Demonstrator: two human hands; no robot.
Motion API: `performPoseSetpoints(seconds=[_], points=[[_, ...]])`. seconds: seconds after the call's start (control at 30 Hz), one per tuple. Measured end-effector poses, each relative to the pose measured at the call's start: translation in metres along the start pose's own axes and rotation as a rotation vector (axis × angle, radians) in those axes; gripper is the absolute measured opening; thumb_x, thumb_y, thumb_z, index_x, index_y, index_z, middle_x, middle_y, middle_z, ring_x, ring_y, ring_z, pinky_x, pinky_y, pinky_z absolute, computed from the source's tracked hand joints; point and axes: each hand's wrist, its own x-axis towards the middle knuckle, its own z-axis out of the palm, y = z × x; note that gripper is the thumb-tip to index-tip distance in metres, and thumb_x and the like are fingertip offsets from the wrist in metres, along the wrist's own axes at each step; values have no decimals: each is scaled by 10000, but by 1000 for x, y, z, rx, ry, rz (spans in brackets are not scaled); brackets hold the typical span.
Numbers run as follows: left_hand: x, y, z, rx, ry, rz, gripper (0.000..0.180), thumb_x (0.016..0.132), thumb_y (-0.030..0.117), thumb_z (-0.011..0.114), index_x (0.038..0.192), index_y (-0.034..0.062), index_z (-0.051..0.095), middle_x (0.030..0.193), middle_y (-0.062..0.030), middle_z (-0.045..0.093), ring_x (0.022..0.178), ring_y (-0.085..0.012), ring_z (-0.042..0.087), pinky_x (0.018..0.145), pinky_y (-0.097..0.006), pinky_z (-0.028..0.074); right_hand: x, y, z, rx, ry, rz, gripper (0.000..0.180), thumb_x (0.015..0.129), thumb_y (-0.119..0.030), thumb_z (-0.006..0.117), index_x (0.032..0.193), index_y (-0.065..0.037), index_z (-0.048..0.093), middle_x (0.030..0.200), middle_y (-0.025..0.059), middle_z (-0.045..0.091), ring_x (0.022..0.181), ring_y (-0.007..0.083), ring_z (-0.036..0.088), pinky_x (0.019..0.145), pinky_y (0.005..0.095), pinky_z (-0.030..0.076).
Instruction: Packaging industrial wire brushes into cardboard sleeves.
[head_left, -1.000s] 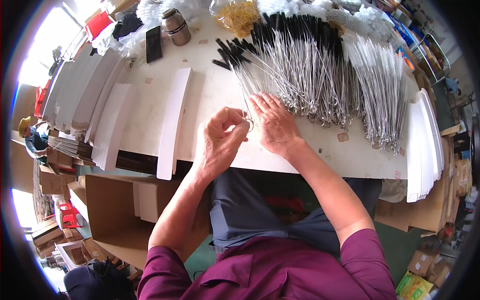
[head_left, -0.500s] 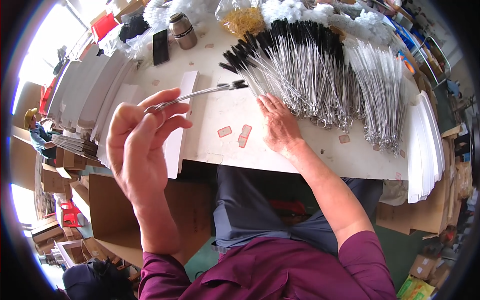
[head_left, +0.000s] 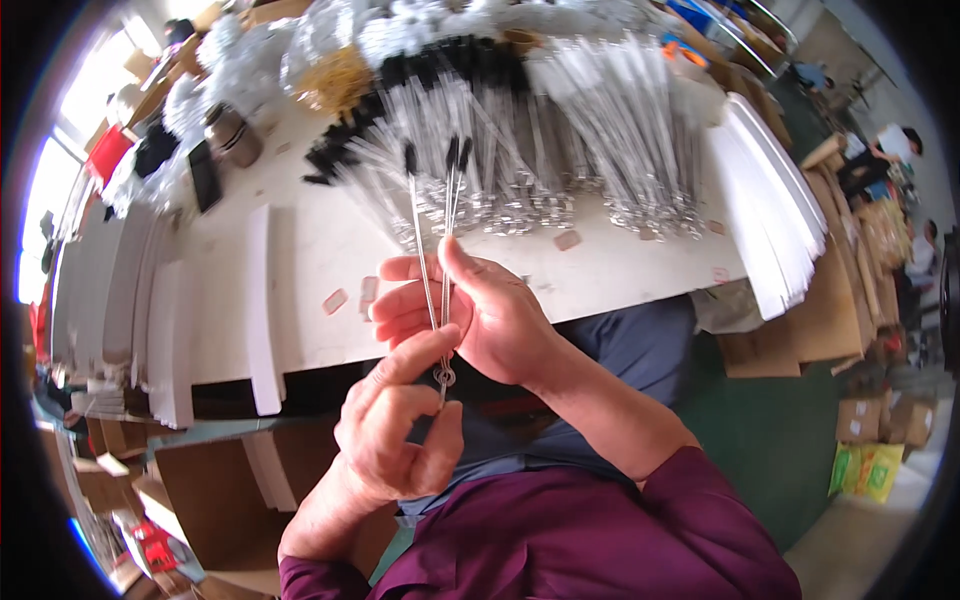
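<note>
Midway, as I judged it: my right hand [head_left: 480, 315] pinched a few thin metal rods with black tips [head_left: 440, 240] between thumb and curled fingers, holding them upright above the table's edge. My left hand [head_left: 400, 430] pressed thumb and forefinger on their looped lower ends. On the white table [head_left: 320, 250] a large heap of like rods [head_left: 520, 130] lay unsorted; stacked white card strips [head_left: 170, 320] waited at my left, small pink tags [head_left: 350, 295] near them.

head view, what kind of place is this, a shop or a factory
Most likely a small factory assembly bench: heaps of identical black-tipped metal rods cover the table, white card strips lie stacked, and cardboard boxes sit on the floor.
</note>
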Motion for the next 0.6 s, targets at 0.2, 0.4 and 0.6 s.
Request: performPoseSetpoints(seconds=[0.2, 0.4, 0.6], points=[[-9, -7, 53, 183, -56, 189, 229, 717, -62, 754, 884, -40, 600, 1187, -338, 640, 1061, -449, 697, 886, -451, 612, -37, -31, -14, 90, 228, -199, 386, 1119, -281, 414, 1260, 26, 600, 722, 7, 481, 697, 192, 581, 699, 370, 531], [-11, -19, 105, -70, -293, -57, 177, 777, -31, 767, 904, 1, 648, 1008, -193, 701, 810, -346, 721, 691, -380, 595, -69, -56, -68, -105, 502, -422, 326, 1098, -310, 492, 1136, -18, 634, 664, -55, 380, 514, 55, 317, 441, 230, 265], [28, -39, 146, -159, -320, -313, 102, 890, 81, 721, 859, -2, 671, 773, -158, 688, 678, -296, 702, 625, -371, 548, -114, -97, -151, -378, 874, -679, 343, 1093, -341, 517, 1065, -23, 644, 658, -70, 382, 498, 27, 337, 425, 219, 297]])
